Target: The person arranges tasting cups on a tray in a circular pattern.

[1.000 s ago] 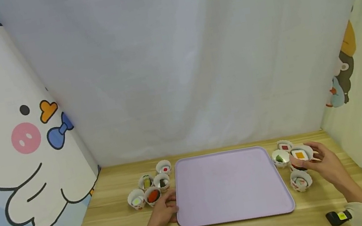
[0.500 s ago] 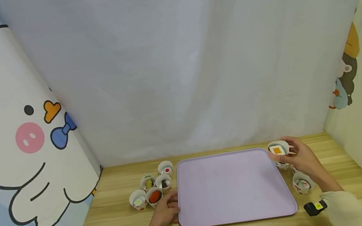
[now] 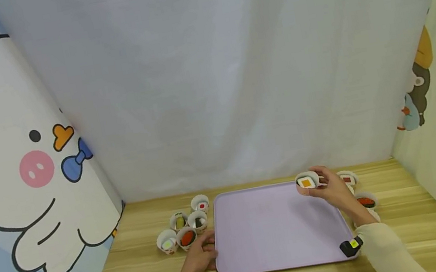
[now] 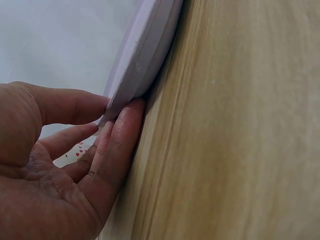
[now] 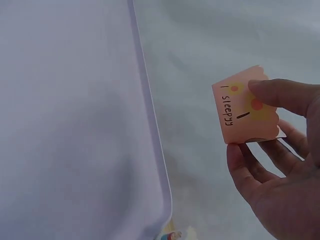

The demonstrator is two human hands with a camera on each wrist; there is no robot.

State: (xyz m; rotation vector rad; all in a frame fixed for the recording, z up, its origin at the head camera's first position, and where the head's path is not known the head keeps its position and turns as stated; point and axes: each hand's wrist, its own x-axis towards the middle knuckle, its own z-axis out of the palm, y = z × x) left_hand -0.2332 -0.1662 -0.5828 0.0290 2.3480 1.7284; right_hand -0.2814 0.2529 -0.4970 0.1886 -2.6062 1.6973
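My right hand [image 3: 333, 189] holds a paper baking cup [image 3: 314, 176] above the far right part of the lilac tray [image 3: 274, 233]. Inside the cup is a toy-like sushi roll [image 3: 306, 183], white with an orange square centre. In the right wrist view the cup's pink side [image 5: 242, 107] reads "I sleepyy", with the thumb on one side and fingertips on the other. At the tray's left edge, my left hand [image 3: 197, 257] pinches the rim; the left wrist view has the thumb on top of the rim [image 4: 132, 70] and fingers beneath.
Several paper cups with sushi-like pieces, one with a red-orange top [image 3: 187, 238], cluster left of the tray. More cups, including one with red topping [image 3: 366, 201], stand to its right, partly behind my right arm. A white curtain [image 3: 208, 79] closes off the wooden table's back.
My right hand has carried the cup with the orange-centred roll leftward, from the right cluster to above the tray. The left hand has stayed on the tray's left rim.
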